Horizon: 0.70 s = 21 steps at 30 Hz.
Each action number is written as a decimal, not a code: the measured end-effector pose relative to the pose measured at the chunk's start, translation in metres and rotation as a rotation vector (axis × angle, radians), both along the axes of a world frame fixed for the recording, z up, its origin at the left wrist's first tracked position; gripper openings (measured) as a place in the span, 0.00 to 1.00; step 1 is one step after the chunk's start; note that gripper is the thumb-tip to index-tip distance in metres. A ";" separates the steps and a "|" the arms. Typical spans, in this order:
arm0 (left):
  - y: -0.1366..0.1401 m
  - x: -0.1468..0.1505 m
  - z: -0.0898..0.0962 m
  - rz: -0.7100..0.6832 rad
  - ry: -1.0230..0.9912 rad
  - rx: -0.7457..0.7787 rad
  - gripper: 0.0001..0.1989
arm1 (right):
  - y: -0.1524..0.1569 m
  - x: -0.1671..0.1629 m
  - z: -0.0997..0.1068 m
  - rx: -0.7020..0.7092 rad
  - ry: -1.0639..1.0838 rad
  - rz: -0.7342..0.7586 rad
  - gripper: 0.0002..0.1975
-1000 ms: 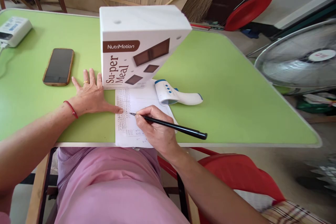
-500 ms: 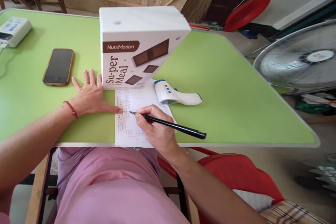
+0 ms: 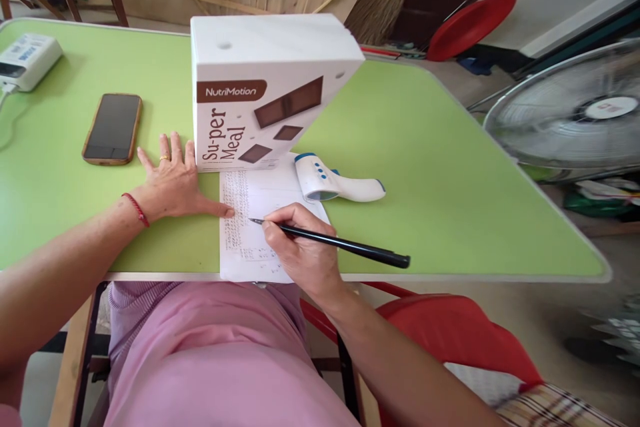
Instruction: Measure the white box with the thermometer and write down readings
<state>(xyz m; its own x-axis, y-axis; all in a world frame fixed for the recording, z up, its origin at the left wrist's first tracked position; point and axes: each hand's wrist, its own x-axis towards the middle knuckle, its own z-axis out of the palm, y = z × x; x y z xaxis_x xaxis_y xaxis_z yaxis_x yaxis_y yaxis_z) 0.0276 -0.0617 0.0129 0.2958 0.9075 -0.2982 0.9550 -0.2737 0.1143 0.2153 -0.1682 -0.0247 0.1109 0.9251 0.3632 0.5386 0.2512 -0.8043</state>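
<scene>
My right hand (image 3: 307, 250) grips a black pen (image 3: 350, 246), its tip at or just above a white sheet of paper (image 3: 280, 193) with small handwriting in columns on its left side. Flat on the table lies my left hand (image 3: 175, 181), fingers spread, its thumb resting on the paper's left edge. Its fingertips come close to a white box (image 3: 225, 97) printed "NutriMotion Su-per Meal", which stands at the paper's far end. A white and blue infrared thermometer (image 3: 340, 181) rests across the paper's right edge, beyond my right hand.
On the green table (image 3: 425, 200), a phone (image 3: 113, 129) in a brown case lies left of the box. A white power bank (image 3: 29, 60) with a cable sits at the far left. A large fan (image 3: 595, 107) stands beyond the right edge; a red stool (image 3: 450, 333) is near my right arm.
My right hand and the pen have shifted slightly right and down over the paper. The pen's rear end has swung to the right. My left hand stays in place.
</scene>
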 end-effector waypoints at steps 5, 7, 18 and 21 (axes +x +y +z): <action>0.000 0.000 0.000 0.002 0.008 -0.005 0.79 | 0.000 0.000 0.001 -0.017 -0.018 0.011 0.06; 0.000 0.000 0.000 -0.001 0.007 -0.007 0.79 | 0.000 0.000 0.000 -0.021 -0.019 0.021 0.06; 0.001 -0.001 -0.001 -0.004 -0.030 0.000 0.78 | 0.000 -0.002 0.000 -0.031 -0.019 0.041 0.06; 0.001 -0.001 -0.002 -0.004 -0.035 0.000 0.78 | 0.000 -0.002 0.000 -0.028 -0.012 0.045 0.06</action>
